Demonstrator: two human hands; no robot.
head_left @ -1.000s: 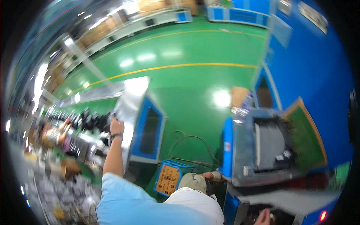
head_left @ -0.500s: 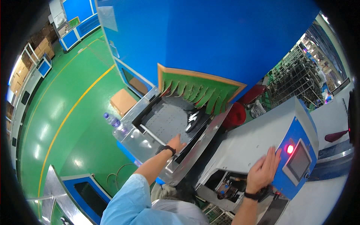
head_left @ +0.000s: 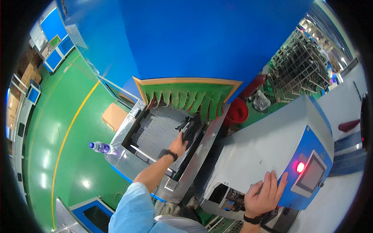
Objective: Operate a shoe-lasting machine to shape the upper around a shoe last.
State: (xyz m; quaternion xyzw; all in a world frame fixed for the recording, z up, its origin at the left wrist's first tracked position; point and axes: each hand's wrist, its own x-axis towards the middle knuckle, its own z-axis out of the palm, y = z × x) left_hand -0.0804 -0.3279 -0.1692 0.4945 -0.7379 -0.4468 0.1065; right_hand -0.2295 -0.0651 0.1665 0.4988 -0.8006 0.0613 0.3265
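Note:
My left hand (head_left: pixel 178 147) reaches over the perforated metal bed of the blue machine. Its fingers close on the near end of a black shoe (head_left: pixel 190 133), partly hidden by the hand. The shoe lies along the bed's right side, close to the green strip curtain (head_left: pixel 182 97) in its wooden frame. My right hand (head_left: pixel 265 196) is open, its fingers stretched out flat by the grey and blue control housing (head_left: pixel 259 152), beside a lit red button (head_left: pixel 300 167) and a screen (head_left: pixel 312 174).
A plastic bottle (head_left: pixel 101 147) stands on the metal ledge to the left. Beyond it a cardboard box (head_left: pixel 114 117) sits on the green floor. A red bucket (head_left: pixel 237 111) and wire racks (head_left: pixel 299 66) are to the right. An opening under the housing exposes machine parts (head_left: pixel 233 202).
My left hand has moved forward from the bed's near edge and taken hold of the shoe. My right hand has slid down a little, its fingers spreading. The view has shifted.

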